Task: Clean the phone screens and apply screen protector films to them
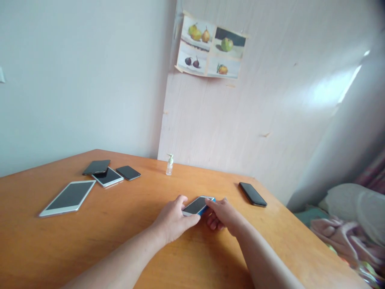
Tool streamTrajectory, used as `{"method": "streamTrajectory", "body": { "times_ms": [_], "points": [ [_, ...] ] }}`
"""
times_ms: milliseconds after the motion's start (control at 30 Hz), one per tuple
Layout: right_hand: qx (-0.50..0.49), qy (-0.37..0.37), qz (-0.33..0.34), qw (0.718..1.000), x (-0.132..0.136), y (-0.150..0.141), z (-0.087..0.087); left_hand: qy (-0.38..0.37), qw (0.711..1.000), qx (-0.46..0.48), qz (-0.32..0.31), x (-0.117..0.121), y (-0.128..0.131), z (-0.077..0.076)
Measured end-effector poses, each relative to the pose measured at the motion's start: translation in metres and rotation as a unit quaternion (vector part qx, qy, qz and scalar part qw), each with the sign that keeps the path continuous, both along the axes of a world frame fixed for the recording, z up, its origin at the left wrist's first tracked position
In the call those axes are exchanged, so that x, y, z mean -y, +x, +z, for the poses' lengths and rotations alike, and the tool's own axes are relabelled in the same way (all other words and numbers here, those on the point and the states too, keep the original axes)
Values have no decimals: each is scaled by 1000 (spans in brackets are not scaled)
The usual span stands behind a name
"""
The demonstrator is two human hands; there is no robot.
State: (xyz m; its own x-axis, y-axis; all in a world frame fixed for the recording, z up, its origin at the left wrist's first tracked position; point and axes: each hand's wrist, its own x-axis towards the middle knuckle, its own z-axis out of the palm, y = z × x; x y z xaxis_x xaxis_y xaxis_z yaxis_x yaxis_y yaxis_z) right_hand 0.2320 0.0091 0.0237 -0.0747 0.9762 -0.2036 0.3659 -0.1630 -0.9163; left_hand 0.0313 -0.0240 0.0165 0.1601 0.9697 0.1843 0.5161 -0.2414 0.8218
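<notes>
Holding one white-fronted phone (pixel 196 206) between both hands, with 12 o'clock as straight away from us across the wooden table (pixel 120 218). Relation that counts: phone sits at 2 o'clock from our left hand (pixel 173 218) and about 10 o'clock from our right hand (pixel 221 214). Long axis runs 8 to 2, so the left hand has the 8 o'clock end and the right has the 2 o'clock end. Neither hand is nearer; both touch it. Left: thumb along the near side, forefinger at the far side, end gripped between. Right: thumb pressed on the 2 o'clock end, other fingers curled below; we can't tell how far they reach underneath. Screen side is up, blue edge (pixel 205 209) towards the right hand. We can't tell if the phone's underside rests on the wood. From the phone: pump bottle (pixel 169 165) at 11 o'clock, black phone (pixel 253 194) just short of 3, white tablet (pixel 69 197) at 9, well apart. At 10 we have a small dark phone (pixel 128 172) beside a white-edged device (pixel 108 177), which is partly covered by a dark device (pixel 96 167).
</notes>
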Motion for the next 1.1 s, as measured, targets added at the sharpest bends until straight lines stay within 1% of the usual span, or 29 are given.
{"method": "streamTrajectory", "body": {
  "times_ms": [100,167,267,367,467,533,633,700,767,900,967,1100],
  "points": [
    [-76,-43,-24,996,-1,-8,-6,30,999,-27,-2,0,1,-1],
    [-145,-42,-40,988,-3,-12,-10,60,997,-51,7,1,2,-2],
    [-218,-24,-48,974,-5,-15,-13,100,992,-69,20,3,3,-3],
    [-247,7,-39,968,-5,-13,-13,98,995,-35,10,2,3,-4],
    [-256,25,3,966,-2,-10,-8,37,997,62,-6,-4,3,-5],
    [-256,29,44,965,2,-10,-4,-9,992,121,-24,-9,1,-6],
    [-244,34,89,965,7,-12,0,-44,987,147,-44,-14,-3,-5],
    [-231,41,100,967,8,-13,1,-53,986,152,-47,-14,-5,-4],
    [-226,45,95,969,8,-13,0,-58,982,167,-60,-12,-5,-3],
    [-232,61,46,970,4,-11,-1,-52,978,181,-95,-6,-2,1],
    [-218,82,30,972,3,-11,-1,-52,979,173,-98,-4,0,2],
    [-188,129,19,973,3,-11,2,-52,980,165,-98,-5,-1,3]
  ]
}}
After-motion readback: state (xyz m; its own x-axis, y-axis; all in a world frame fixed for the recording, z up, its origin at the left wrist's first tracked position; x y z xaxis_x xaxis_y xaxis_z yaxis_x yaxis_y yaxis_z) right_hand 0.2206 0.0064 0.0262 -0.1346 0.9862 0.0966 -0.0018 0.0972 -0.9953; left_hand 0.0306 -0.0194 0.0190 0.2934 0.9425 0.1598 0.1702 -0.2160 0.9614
